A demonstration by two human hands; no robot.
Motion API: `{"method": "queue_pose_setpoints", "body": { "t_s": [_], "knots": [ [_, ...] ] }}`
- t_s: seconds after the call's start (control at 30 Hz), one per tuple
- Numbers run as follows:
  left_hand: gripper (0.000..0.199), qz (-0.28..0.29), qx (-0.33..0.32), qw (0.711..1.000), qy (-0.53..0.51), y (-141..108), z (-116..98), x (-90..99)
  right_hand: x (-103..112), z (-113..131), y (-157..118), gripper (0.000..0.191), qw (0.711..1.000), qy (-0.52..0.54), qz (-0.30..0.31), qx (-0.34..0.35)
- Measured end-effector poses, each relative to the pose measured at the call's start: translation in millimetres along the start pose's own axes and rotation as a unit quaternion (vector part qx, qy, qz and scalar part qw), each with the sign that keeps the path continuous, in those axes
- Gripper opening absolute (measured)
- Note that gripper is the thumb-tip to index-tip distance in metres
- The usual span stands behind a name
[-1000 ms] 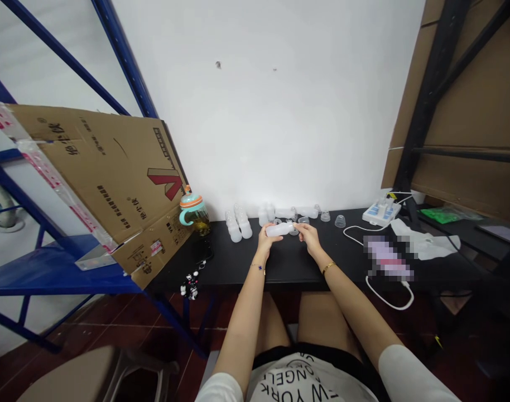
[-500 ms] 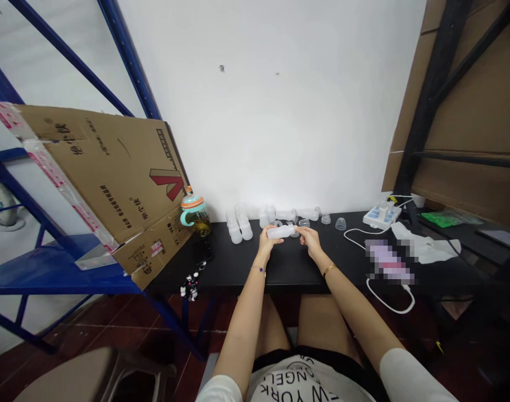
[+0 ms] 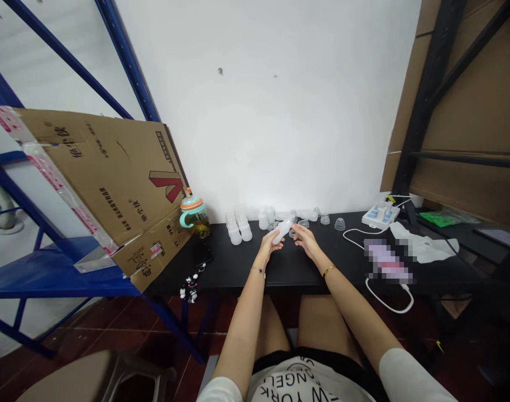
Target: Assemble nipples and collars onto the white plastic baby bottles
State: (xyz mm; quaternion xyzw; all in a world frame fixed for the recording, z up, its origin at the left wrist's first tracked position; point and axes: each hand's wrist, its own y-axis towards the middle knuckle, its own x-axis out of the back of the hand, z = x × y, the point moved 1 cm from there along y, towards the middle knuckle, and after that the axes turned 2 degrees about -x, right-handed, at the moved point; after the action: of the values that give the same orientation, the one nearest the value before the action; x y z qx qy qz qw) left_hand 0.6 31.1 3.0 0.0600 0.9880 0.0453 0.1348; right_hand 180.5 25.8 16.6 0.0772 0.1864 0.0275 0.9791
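My left hand is closed around a translucent white baby bottle, tilted with its narrow tip up and to the right. My right hand is just right of that tip, fingers apart and loosely bent, with nothing visible in them. Behind the hands, several clear dome caps and more white bottles lie along the wall, some partly covered by my fingers. To the left, a small group of bottles with clear tops lies together on the black table.
A lidded tea jug, a dark phone with a charm strap and a large cardboard sheet are on the left. On the right are a power strip, a white cable and a blurred-out purple item.
The bottle in my left hand has turned from nearly level to tilted, tip raised. My right hand's fingers have come off its tip and spread apart.
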Motion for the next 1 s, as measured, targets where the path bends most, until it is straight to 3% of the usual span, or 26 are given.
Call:
{"method": "queue_pose_setpoints", "body": {
  "t_s": [0.4,1.0],
  "knots": [
    [0.056,0.073,0.040,0.996,0.012,-3.5,0.8,-3.3,3.3,-2.1,3.3,0.038,1.000,0.002,0.008,0.000],
    [0.048,0.067,-0.006,0.996,0.058,-6.8,-3.1,-9.3,5.6,2.1,1.0,0.034,0.999,0.006,-0.031,0.024]
  ]
}}
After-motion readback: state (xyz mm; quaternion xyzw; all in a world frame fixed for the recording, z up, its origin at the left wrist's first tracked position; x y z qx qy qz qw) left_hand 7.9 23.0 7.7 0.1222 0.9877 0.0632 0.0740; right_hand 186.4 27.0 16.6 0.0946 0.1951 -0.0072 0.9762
